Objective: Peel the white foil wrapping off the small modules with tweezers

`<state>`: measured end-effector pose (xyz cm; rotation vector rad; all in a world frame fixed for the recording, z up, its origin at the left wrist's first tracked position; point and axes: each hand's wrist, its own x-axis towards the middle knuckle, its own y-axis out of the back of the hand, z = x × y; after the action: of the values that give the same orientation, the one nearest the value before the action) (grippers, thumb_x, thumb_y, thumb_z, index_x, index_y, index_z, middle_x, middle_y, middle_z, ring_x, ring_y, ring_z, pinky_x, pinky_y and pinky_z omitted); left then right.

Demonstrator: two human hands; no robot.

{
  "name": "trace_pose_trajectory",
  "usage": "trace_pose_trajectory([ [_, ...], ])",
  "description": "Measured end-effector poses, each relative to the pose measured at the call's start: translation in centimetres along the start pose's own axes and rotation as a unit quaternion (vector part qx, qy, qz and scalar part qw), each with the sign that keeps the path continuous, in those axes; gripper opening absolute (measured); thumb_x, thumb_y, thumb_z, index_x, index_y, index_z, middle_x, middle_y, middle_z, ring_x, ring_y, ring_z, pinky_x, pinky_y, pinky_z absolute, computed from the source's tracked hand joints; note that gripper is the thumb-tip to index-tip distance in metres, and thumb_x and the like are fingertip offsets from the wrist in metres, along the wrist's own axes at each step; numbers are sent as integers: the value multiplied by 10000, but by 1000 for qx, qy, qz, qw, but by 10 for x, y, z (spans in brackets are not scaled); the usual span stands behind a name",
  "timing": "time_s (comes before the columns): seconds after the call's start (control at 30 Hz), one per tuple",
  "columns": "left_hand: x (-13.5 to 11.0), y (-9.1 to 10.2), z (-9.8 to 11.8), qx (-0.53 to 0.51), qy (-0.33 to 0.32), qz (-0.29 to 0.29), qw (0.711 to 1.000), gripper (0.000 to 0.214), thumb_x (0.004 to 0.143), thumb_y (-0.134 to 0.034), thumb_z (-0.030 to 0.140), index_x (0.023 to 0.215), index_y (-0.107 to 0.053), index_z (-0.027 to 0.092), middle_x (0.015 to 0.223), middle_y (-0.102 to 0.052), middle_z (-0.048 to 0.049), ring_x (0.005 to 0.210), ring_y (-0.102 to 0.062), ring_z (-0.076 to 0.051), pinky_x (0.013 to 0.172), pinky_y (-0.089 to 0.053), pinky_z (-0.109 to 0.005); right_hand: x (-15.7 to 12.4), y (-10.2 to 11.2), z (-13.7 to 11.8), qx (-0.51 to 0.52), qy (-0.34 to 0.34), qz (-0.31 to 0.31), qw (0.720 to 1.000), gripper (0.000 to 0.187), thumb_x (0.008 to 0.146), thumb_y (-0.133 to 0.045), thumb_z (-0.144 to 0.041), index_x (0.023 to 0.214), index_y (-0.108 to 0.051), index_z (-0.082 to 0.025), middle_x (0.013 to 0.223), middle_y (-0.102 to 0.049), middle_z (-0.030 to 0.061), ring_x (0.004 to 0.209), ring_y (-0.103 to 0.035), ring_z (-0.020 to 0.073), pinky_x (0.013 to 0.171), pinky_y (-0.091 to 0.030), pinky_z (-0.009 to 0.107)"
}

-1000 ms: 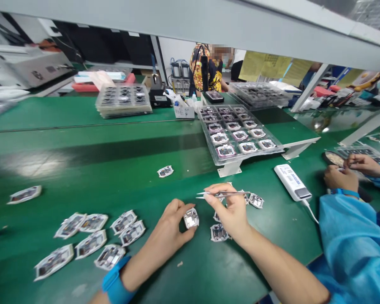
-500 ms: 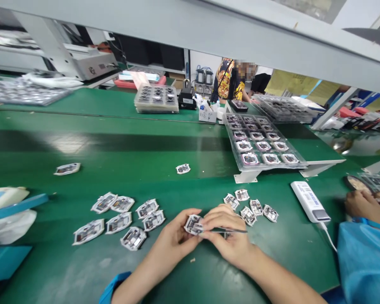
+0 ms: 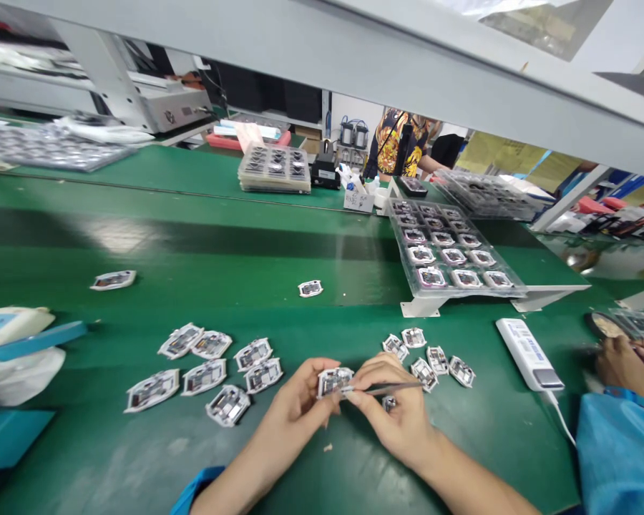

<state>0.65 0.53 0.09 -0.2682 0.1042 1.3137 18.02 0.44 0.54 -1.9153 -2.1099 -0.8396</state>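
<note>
The person's left hand (image 3: pixel 300 400) pinches a small rectangular silver-and-white electronic module (image 3: pixel 334 382) between thumb and fingers, just above the green work table (image 3: pixel 139 300), near its front edge. The person's right hand (image 3: pixel 391 408) grips slim steel tweezers (image 3: pixel 391 388), with the tips at the module's lower right corner. The hands are close together but not touching at the wrists, and the module sits between them.

A left group of white-edged modules (image 3: pixel 204 372) lies beside the left hand. A right group of small modules (image 3: pixel 429 361) lies just beyond the right hand. A clear plastic tray of modules (image 3: pixel 451 250) stands on a raised white bracket behind them. A white rectangular device (image 3: pixel 529 354) lies to the right, near a co-worker's hand (image 3: pixel 622 361) and blue sleeve (image 3: pixel 617 450).
</note>
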Motion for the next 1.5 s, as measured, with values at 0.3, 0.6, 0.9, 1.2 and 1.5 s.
trace_pose_trajectory([
  [0.3, 2, -8, -12, -8, 39, -13, 999, 325, 742, -713, 411, 932, -557, 198, 634, -581, 44, 569, -574, -138, 486, -445, -219, 1, 0, 2, 29, 3, 30, 999, 105, 851, -679, -143, 882, -685, -243, 822, -746, 34, 796, -672, 203, 763, -517, 387],
  [0.6, 0, -10, -11, -14, 46, -28, 998, 344, 726, -733, 408, 937, -553, 203, 663, -609, 29, 560, -584, -143, 465, -481, -226, 2, 0, 2, 24, -3, 9, 1000, 93, 856, -675, -149, 860, -691, -241, 825, -756, 27, 779, -675, 197, 767, -493, 386],
  [0.9, 0, -10, -9, -24, 36, -1, 999, 317, 729, -726, 369, 938, -565, 194, 643, -595, 40, 573, -592, -136, 479, -450, -211, 2, 0, 3, 28, 37, -6, 999, 53, 869, -692, -211, 859, -712, -259, 812, -773, 22, 770, -702, 209, 779, -484, 408],
  [1.2, -1, -8, -7, -26, 56, 22, 998, 381, 757, -693, 403, 1046, -665, 156, 630, -644, 9, 535, -541, -136, 529, -441, -252, 1, 1, 7, 77, -39, 53, 995, 28, 815, -747, -234, 833, -737, -253, 845, -754, 40, 821, -687, 212, 777, -533, 373],
  [1.5, -2, -7, -4, -76, 73, 36, 994, 369, 754, -709, 381, 1038, -676, 148, 652, -662, -5, 576, -537, -141, 538, -431, -247, 4, 2, 8, 101, -146, 41, 983, 74, 791, -732, -260, 769, -692, -202, 761, -714, 32, 729, -672, 184, 694, -527, 303],
])
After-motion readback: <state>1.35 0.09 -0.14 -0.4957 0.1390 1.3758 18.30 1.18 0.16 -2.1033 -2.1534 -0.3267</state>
